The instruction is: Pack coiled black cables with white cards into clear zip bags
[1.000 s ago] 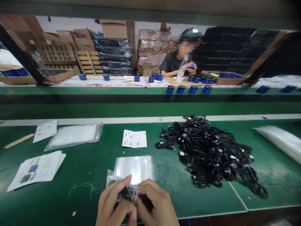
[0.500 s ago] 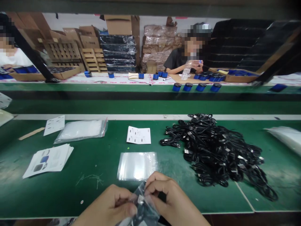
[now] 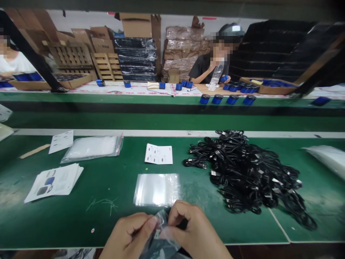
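The left hand (image 3: 133,233) and right hand (image 3: 195,230) both pinch the small clear plastic bag (image 3: 161,244), which has something dark inside. Pinching close together along its mouth should press it evenly.

Bare mat (image 3: 107,194) between paper stack (image 3: 54,179) and clear bags (image 3: 157,189): open lane. Cable heap (image 3: 250,176) blocks right side. Narrow gap between heap and bags. Leaflet (image 3: 159,154) flat beyond.

Dim, even light; wide-angle bending and dark, blurred edges.
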A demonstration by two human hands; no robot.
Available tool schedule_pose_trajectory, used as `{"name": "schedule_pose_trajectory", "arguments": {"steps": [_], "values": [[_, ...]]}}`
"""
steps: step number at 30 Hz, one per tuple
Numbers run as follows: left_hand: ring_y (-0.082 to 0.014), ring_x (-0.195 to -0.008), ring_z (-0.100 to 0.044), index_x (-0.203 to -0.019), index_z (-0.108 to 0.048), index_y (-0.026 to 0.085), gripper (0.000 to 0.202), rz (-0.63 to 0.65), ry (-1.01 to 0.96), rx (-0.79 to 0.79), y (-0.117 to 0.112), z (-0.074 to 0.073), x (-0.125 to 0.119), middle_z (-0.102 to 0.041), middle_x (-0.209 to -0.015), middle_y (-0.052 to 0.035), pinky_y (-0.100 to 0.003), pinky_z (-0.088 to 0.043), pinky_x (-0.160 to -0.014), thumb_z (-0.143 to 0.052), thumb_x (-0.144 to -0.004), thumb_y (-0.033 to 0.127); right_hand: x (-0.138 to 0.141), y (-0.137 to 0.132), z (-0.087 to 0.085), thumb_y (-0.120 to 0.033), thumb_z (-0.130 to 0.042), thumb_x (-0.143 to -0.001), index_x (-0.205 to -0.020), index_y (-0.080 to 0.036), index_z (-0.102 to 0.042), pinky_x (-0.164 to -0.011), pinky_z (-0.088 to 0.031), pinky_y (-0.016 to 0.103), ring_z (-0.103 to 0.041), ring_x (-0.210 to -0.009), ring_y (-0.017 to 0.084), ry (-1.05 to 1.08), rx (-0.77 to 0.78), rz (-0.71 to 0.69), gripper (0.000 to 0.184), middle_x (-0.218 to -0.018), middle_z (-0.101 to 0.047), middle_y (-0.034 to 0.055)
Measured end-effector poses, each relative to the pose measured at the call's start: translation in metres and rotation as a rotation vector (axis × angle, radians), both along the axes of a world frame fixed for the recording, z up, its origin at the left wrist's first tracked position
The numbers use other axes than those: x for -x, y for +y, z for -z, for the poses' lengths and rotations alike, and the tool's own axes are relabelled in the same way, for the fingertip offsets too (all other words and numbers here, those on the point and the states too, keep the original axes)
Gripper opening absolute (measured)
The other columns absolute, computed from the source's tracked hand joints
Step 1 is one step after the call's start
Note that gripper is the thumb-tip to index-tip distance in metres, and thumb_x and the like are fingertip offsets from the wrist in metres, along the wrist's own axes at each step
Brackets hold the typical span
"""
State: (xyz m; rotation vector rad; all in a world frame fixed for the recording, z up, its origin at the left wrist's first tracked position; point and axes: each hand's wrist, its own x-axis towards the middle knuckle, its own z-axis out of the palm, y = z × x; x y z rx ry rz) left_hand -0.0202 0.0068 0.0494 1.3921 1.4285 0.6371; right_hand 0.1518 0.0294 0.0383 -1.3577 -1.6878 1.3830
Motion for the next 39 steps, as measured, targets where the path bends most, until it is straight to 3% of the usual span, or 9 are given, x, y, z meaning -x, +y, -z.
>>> {"name": "schedule_pose_trajectory", "arguments": {"steps": [4,8,11,15,17,21,27,35,39], "values": [[-0.0156,-0.066,-0.056,-0.071,-0.071,0.019,0.021,-0.05,-0.19,0.058,-0.002,0.01,-0.002,-0.059,-0.067,0.0006,-0.021,-0.041,-0.06,-0.065,-0.072,0.04,-0.001,0.001,0.0,0.001,-0.07,-0.063,-0.06,-0.017,-0.066,-0.061,-0.042,0.023,-0.058,-0.064,0.013,0.035,0.035,-0.03,0.018,-0.064,-0.058,-0.0026],[-0.0128,-0.059,-0.055,-0.066,-0.069,0.018,0.027,-0.138,-0.189,0.094,-0.003,0.018,0.001,-0.059,-0.062,0.0013,-0.019,-0.04,-0.055,-0.065,-0.074,0.043,-0.007,-0.003,0.002,-0.013,-0.067,-0.071,-0.079,-0.019,-0.064,-0.06,-0.043,0.025,-0.057,-0.064,0.014,0.201,0.117,0.014,0.011,-0.067,-0.06,-0.002],[-0.0118,-0.06,-0.053,-0.067,-0.065,0.019,0.029,-0.198,-0.198,0.081,-0.003,0.02,0.006,-0.06,-0.062,0.0028,-0.018,-0.042,-0.056,-0.064,-0.076,0.046,-0.012,-0.007,0.0,-0.016,-0.074,-0.066,-0.104,-0.022,-0.06,-0.07,-0.046,0.028,-0.06,-0.081,0.019,0.236,0.114,-0.009,0.041,-0.089,-0.065,0.002],[-0.0111,-0.059,-0.052,-0.067,-0.06,0.021,0.029,-0.26,-0.174,-0.023,-0.001,0.022,0.011,-0.057,-0.062,0.0047,-0.017,-0.043,-0.054,-0.062,-0.079,0.047,-0.009,-0.009,-0.004,-0.016,-0.067,-0.073,-0.072,-0.019,-0.063,-0.063,-0.043,0.026,-0.057,-0.068,0.016,0.072,-0.011,-0.015,0.005,-0.071,-0.06,-0.0003],[-0.013,-0.065,-0.057,-0.074,-0.063,0.022,0.026,-0.202,-0.16,-0.012,0.001,0.022,0.011,-0.061,-0.067,0.0033,-0.018,-0.045,-0.059,-0.06,-0.08,0.047,-0.007,-0.008,-0.004,-0.021,-0.057,-0.082,-0.061,-0.018,-0.058,-0.058,-0.04,0.024,-0.053,-0.061,0.014,0.05,-0.069,0.021,0.022,-0.062,-0.054,-0.0014],[-0.0154,-0.069,-0.061,-0.078,-0.07,0.022,0.024,-0.005,-0.086,-0.003,0.002,0.02,0.007,-0.064,-0.07,0.0004,-0.02,-0.044,-0.062,-0.058,-0.081,0.043,-0.006,-0.005,-0.003,-0.02,-0.056,-0.084,-0.065,-0.017,-0.061,-0.058,-0.04,0.023,-0.053,-0.061,0.013,0.058,-0.137,-0.004,0.02,-0.064,-0.055,-0.0008],[-0.0105,-0.052,-0.048,-0.056,-0.058,0.02,0.034,-0.123,0.015,-0.217,-0.003,0.018,-0.002,-0.048,-0.056,0.0048,-0.018,-0.035,-0.05,-0.052,-0.083,0.04,0.0,-0.006,0.001,-0.017,-0.059,-0.081,-0.074,-0.016,-0.069,-0.063,-0.044,0.024,-0.06,-0.068,0.015,0.152,-0.169,-0.064,0.012,-0.07,-0.064,0.0033],[-0.0112,-0.056,-0.051,-0.063,-0.064,0.022,0.025,-0.215,-0.033,-0.182,-0.001,0.013,-0.003,-0.055,-0.061,0.0049,-0.018,-0.038,-0.053,-0.056,-0.08,0.038,0.002,-0.006,0.006,-0.032,-0.058,-0.08,-0.074,-0.016,-0.06,-0.057,-0.038,0.025,-0.048,-0.058,0.014,0.191,0.167,0.05,0.017,-0.06,-0.052,-0.002],[-0.0127,-0.059,-0.053,-0.073,-0.068,0.022,0.024,-0.179,-0.07,-0.074,0.002,0.012,0.004,-0.06,-0.065,0.0034,-0.019,-0.041,-0.056,-0.057,-0.08,0.043,-0.002,-0.005,0.006,-0.036,-0.058,-0.079,-0.067,-0.017,-0.058,-0.058,-0.038,0.027,-0.048,-0.059,0.015,0.191,0.144,0.094,0.022,-0.061,-0.052,-0.0006]]}}
